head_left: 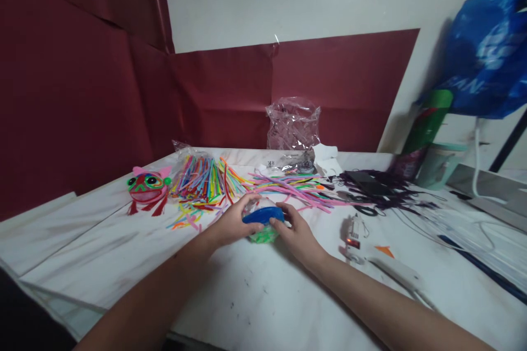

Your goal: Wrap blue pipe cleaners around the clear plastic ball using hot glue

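Between my two hands, near the middle of the table, is a rounded object (pixel 263 215) with a blue band across it, a pale upper part and a green underside. My left hand (pixel 237 220) grips its left side, thumb on the front. On the right side, my right hand (pixel 295 230) has its fingers curled round the edge and its thumb at the blue part. Just behind lie loose pink, yellow and green pipe cleaners (pixel 296 186). A bag of colourful pipe cleaners (pixel 201 175) lies to the left.
A pink and red face-like figure (pixel 147 188) stands at the left. At the right are a glue gun (pixel 397 274), scissors (pixel 364 208), dark yarn (pixel 395 189), a green cup (pixel 440 167) and cables. A crumpled clear bag (pixel 293 125) stands at the back.
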### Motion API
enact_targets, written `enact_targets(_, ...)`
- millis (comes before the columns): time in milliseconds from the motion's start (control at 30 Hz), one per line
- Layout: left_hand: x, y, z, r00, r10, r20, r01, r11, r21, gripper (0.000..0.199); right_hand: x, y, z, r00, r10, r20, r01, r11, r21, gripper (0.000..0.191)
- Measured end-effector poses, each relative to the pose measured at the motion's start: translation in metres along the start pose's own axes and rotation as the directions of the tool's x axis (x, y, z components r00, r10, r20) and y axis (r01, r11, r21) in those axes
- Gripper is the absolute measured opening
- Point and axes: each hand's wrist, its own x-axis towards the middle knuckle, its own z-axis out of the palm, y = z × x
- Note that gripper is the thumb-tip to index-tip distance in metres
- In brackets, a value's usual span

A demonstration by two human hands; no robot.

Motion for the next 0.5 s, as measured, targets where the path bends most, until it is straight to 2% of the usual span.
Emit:
enact_targets(267,0.0003,0.0002,-0.0004,1.000,0.016,0.001,-0.016,1.000,-0.006,0.056,-0.0006,0.0047,0.0019,0.998,-0.065,-0.006,0.065,0.995,-0.074,0.047)
enact_targets(500,0.0011,0.0039,0.0040,0.997,-0.043,-0.071,0.039,0.997,-0.064,0.054,-0.0041,0.0052,-0.0016,0.968,-0.253,0.004,0.250,0.954,-0.167,0.034)
